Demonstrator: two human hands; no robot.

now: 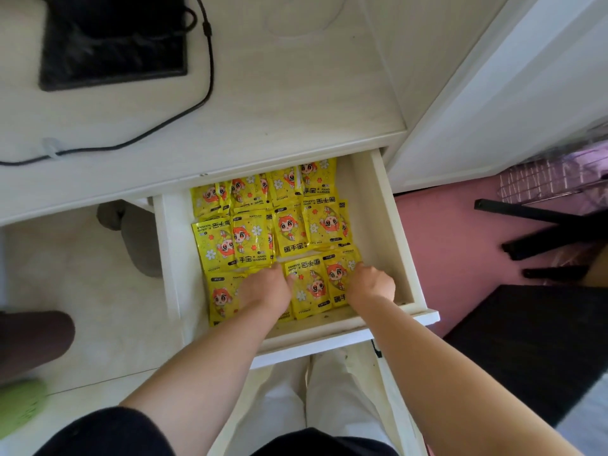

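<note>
Left hand (263, 287) and right hand (371, 284) flank packet (307, 291) — lengthwise front-to-back, print inverted.

I see left hand (265, 287) and right hand (370, 284) touching yellow hand-warmer packets (253, 238) in the open white drawer (385, 232), under the desk top (263, 110).

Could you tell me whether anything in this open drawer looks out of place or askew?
Nothing looks spilled or torn. The yellow packets fill the drawer in rough rows, yet they overlap and face opposite ways, some printed upside down.
</note>
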